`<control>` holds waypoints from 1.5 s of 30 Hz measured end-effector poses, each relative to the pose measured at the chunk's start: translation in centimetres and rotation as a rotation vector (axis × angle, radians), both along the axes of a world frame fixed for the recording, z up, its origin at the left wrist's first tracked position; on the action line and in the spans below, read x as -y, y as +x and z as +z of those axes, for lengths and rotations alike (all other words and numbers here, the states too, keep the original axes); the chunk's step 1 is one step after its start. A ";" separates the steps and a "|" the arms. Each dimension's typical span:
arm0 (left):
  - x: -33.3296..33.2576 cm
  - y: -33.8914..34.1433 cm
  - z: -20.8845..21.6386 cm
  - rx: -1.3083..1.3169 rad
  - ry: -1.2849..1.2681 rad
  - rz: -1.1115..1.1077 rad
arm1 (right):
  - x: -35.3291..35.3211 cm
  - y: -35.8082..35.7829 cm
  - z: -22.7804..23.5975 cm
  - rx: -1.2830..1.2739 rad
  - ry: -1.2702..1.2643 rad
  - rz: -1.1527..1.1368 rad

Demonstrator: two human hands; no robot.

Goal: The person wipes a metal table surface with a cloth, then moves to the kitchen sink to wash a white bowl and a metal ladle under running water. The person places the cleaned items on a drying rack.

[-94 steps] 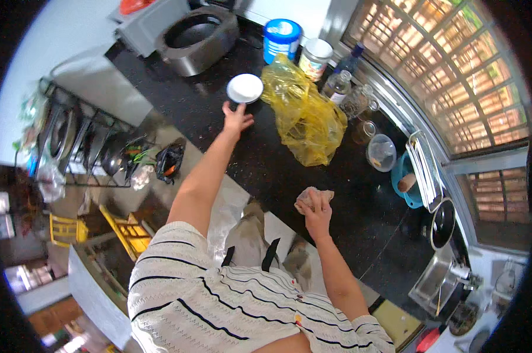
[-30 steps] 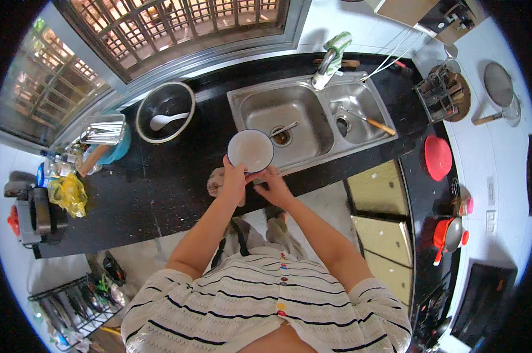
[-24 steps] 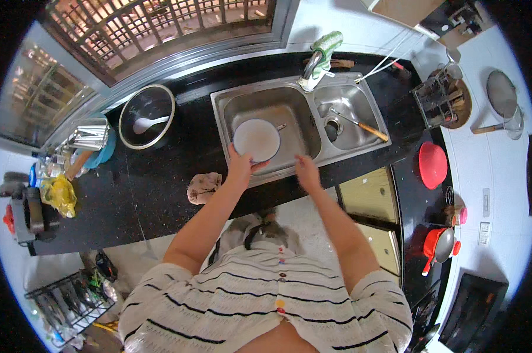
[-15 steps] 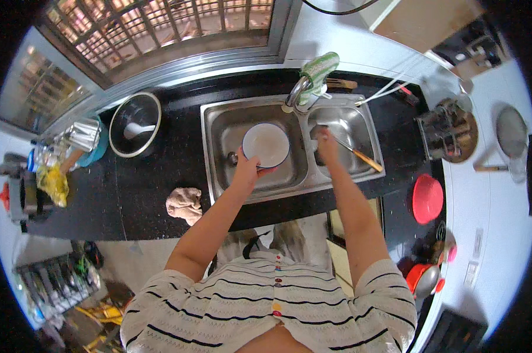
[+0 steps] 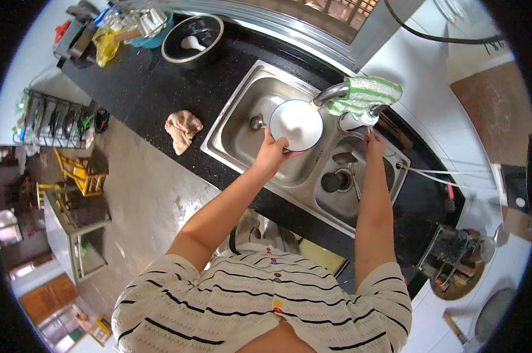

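My left hand (image 5: 272, 154) grips the near rim of a white bowl (image 5: 297, 125) with a blue edge, thumb inside. The bowl is held over the left basin (image 5: 236, 126) of the steel sink, below the mouth of the faucet (image 5: 332, 95). A green-and-white striped cloth (image 5: 366, 96) wraps the faucet. At the faucet's base, my right hand (image 5: 374, 145) has its fingers closed at the tap lever (image 5: 369, 128), partly hiding it. Below that forearm, the right basin (image 5: 324, 203) holds a dark round piece (image 5: 331, 182) and a metal utensil (image 5: 344, 159).
A crumpled cloth (image 5: 183, 130) lies on the black counter left of the sink. Farther left stands a dark basin (image 5: 174, 50) with a white spoon inside. A utensil rack (image 5: 448, 259) sits to the right. White cables (image 5: 436, 172) run from the sink's right corner.
My right hand has left the right basin and gone up to the tap lever. The bowl, still in my left hand, is now under the faucet. My view has turned.
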State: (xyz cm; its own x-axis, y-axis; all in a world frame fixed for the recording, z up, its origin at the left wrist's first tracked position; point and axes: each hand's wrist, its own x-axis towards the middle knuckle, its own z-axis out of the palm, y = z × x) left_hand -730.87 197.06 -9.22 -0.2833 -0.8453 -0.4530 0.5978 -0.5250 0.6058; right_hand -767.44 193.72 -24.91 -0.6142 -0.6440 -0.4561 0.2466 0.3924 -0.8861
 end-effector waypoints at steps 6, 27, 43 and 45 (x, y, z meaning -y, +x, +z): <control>-0.6 -1.8 -0.2 0.024 0.003 0.050 | -0.9 -0.9 -2.0 0.120 -0.126 -0.005; 0.4 -1.7 -9.5 0.807 -0.223 0.147 | 3.5 23.7 4.9 -1.050 0.175 0.725; 6.7 -1.5 -11.7 1.516 -0.502 -0.074 | 0.5 21.2 6.8 -0.980 0.124 0.974; 7.2 -1.1 -12.1 1.457 -0.432 -0.098 | 0.7 21.4 7.2 -0.965 0.167 0.933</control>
